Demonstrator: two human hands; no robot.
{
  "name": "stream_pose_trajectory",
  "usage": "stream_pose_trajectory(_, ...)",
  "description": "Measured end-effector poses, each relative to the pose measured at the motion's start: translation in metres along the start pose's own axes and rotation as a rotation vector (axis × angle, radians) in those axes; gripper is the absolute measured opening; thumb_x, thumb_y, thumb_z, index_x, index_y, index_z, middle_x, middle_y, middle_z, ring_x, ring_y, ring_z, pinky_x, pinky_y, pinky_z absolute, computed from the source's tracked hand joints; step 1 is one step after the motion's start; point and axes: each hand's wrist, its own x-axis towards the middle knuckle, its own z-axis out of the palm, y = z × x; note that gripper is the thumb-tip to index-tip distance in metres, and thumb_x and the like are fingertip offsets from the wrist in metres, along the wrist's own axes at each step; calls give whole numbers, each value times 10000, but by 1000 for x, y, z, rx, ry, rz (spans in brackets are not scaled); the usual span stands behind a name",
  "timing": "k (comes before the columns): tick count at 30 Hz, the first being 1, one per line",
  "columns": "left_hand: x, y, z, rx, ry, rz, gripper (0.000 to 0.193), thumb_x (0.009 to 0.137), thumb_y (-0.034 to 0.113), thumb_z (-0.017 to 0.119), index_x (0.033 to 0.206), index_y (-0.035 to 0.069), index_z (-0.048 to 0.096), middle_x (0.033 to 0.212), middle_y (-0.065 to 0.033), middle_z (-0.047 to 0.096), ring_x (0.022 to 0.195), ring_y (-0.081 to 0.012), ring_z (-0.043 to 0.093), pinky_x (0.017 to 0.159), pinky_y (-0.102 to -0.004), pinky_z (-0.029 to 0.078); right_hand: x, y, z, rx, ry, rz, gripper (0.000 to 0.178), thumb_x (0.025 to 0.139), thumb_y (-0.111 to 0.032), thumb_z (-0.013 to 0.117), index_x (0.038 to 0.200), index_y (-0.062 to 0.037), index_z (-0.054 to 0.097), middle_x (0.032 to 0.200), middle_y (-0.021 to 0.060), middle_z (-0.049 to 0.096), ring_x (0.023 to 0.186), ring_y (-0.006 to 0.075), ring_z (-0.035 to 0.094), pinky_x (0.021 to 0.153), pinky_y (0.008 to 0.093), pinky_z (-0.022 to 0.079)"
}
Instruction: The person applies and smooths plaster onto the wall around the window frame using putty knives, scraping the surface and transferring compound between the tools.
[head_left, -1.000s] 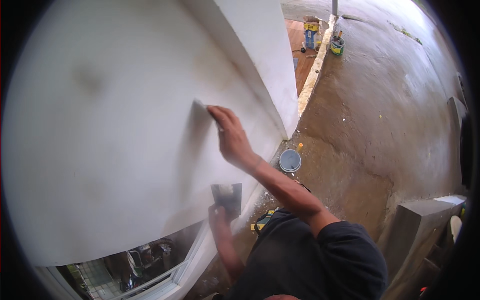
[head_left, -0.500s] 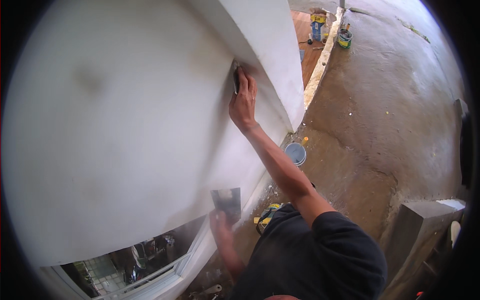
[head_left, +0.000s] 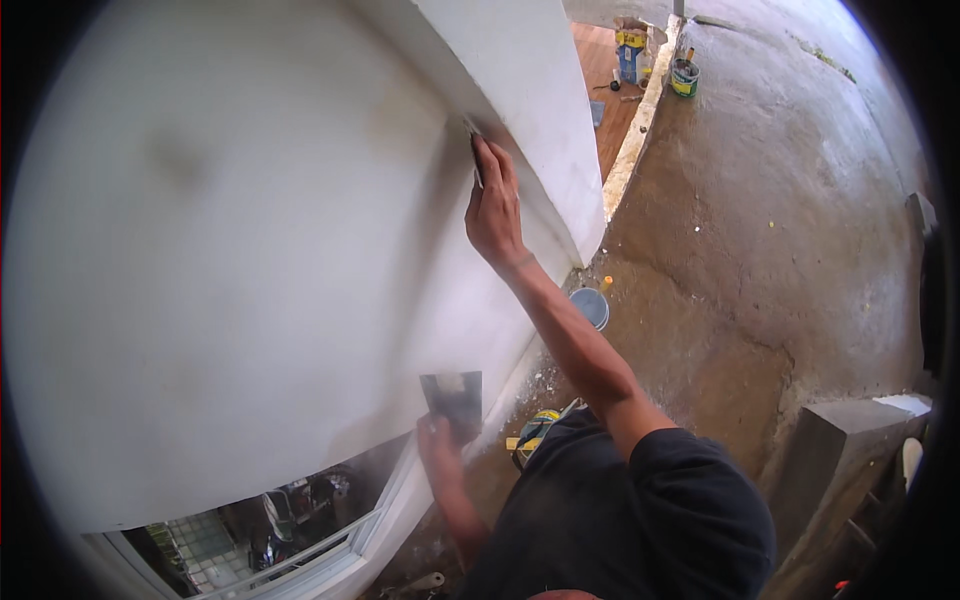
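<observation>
My right hand (head_left: 494, 205) is raised on an outstretched arm to the white wall (head_left: 250, 270), near the inner corner where a projecting white strip meets it. Its fingers are closed on a putty knife (head_left: 475, 158), whose thin blade is seen almost edge-on against the wall. Lower down, beside the window frame, my left hand (head_left: 440, 450) grips a second, wide-bladed putty knife (head_left: 455, 400). A pale smear of filler shows on that flat metal blade. Both handles are mostly hidden by my fingers.
Below my right forearm a grey bucket (head_left: 590, 308) stands on the rough brown floor (head_left: 700, 270). Near my torso lies a yellow-topped container (head_left: 538, 428). A window (head_left: 270, 530) opens at lower left. Farther off are a green paint can (head_left: 685, 78), a blue-and-yellow bag (head_left: 630, 55) and a concrete block (head_left: 835, 440).
My right hand has shifted slightly right and down along the corner, with the putty knife still in it. The left hand and its putty knife have barely moved.
</observation>
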Motion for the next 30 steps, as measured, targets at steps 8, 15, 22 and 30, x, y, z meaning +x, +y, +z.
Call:
stream_pose_trajectory(8,-30,15,9,-102,-15,-79,291,1016,186,596,1260,62,498,1116,-92,656,908,-193,690,707,-338,606,1,-11,20,11,-3,45,586,862,158,443,1426,4,487,1382,234,510,1283,424,485,1102,466,403)
stream_pose_trajectory(15,-9,-6,-6,-42,-38,-34,309,1016,189,597,1276,58,492,1130,-93,651,920,-204,688,712,-343,602,-70,-33,9,109,-132,-4,592,847,176,430,1404,4,527,1393,243,525,1270,420,500,1102,484,407)
stream_pose_trajectory(22,-10,-9,-7,29,-32,-16,306,1028,182,576,1294,59,487,1152,-105,647,930,-210,687,753,-358,595,1,0,23,-89,45,0,648,849,174,415,1467,-21,448,1428,219,488,1330,409,465,1136,446,386)
stream_pose_trajectory(30,-10,-1,-1,9,-7,-38,315,1024,218,588,1285,65,497,1132,-100,655,923,-203,688,747,-338,591,-96,-36,8,84,-284,24,627,874,173,416,1461,-36,478,1445,219,495,1359,404,449,1152,438,381)
